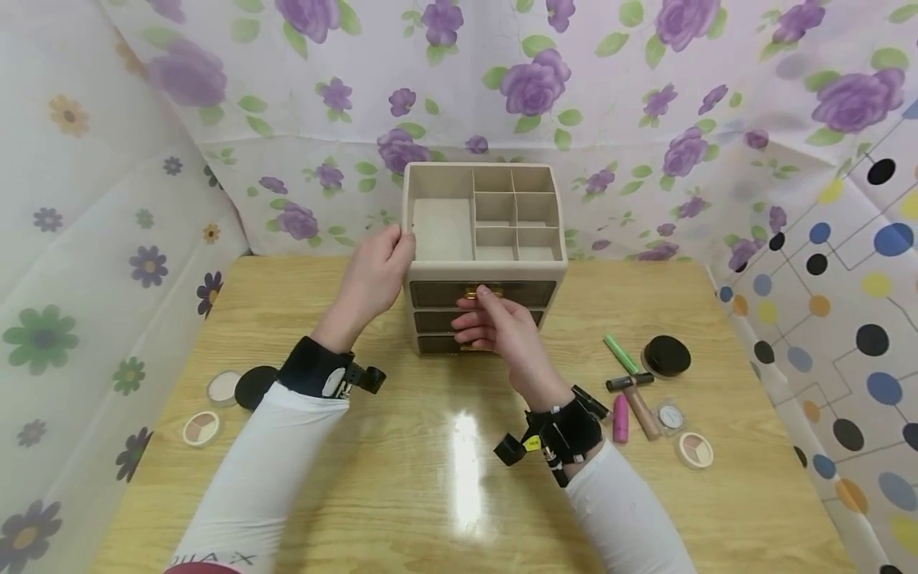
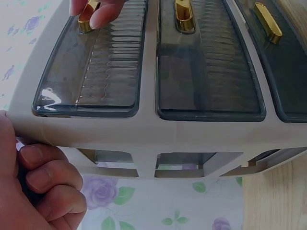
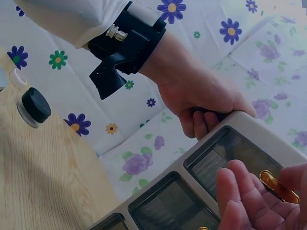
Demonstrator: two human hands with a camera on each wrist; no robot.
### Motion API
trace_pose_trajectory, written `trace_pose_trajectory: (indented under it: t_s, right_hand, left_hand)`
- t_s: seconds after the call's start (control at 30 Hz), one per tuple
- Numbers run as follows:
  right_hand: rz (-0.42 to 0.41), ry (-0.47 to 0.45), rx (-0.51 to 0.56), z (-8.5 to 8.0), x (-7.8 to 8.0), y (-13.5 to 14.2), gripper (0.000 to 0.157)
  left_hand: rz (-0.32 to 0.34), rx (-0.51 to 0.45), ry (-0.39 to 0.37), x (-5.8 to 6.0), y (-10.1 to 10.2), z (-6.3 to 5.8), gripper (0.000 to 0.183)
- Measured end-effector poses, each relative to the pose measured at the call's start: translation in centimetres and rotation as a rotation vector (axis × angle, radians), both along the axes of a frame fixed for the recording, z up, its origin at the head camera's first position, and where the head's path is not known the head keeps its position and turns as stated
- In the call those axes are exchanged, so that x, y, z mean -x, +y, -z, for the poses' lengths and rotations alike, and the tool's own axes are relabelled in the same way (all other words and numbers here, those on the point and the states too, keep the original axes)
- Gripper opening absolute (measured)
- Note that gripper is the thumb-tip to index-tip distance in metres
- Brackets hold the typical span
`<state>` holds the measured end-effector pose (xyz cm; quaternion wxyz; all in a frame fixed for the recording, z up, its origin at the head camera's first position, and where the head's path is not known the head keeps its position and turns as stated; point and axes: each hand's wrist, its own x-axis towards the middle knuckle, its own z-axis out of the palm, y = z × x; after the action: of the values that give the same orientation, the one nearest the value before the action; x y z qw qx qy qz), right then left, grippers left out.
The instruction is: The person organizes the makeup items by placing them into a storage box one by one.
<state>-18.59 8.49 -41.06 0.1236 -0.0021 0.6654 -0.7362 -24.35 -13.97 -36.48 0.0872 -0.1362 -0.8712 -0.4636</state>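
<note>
A beige desktop organizer [image 1: 490,270] with open compartments on top and three dark see-through drawers stands at the back of the table. My left hand [image 1: 374,269] grips its upper left edge, thumb near the top rim and fingers curled against the side. At the front, my right hand [image 1: 508,325] pinches the gold handle [image 3: 278,186] of the top drawer [image 2: 115,67] between thumb and fingers. That drawer sits in line with the frame. Below it, the middle drawer [image 2: 208,76] and the bottom drawer [image 2: 288,72] are also in, each with a gold handle.
On the right lie a green tube [image 1: 620,353], a dark tube [image 1: 629,382], a magenta tube [image 1: 620,418], a brown tube [image 1: 643,413], a black round compact [image 1: 667,355], a small clear pot [image 1: 671,417] and a three-colour palette [image 1: 695,450]. Another palette [image 1: 201,429] and a black lid [image 1: 256,387] lie left.
</note>
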Motion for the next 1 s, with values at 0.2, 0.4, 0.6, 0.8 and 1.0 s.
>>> trace_pose_trajectory:
  t_s: [0.2,0.4,0.6,0.8,1.0]
  right_hand:
    - [-0.002,-0.006,0.023,0.3,0.1,-0.1,0.057]
    - [0.015,-0.016,0.038,0.3,-0.1,0.0,0.056]
    - [0.033,-0.008,0.027,0.4,-0.7,0.0,0.054]
    - [0.023,0.001,0.015,0.5,-1.6,0.1,0.052]
    - [-0.002,-0.021,0.005,0.7,-2.6,0.5,0.051]
  left_hand:
    - [-0.025,0.006,0.020,-0.2,0.0,0.1,0.042]
    - [-0.022,0.020,0.014,-0.2,0.1,0.0,0.044]
    - [-0.012,0.015,0.005,-0.2,0.2,0.0,0.045]
    - [-0.002,0.014,0.007,-0.2,0.1,0.0,0.045]
    - [0.001,0.036,-0.002,-0.1,0.0,-0.1,0.045]
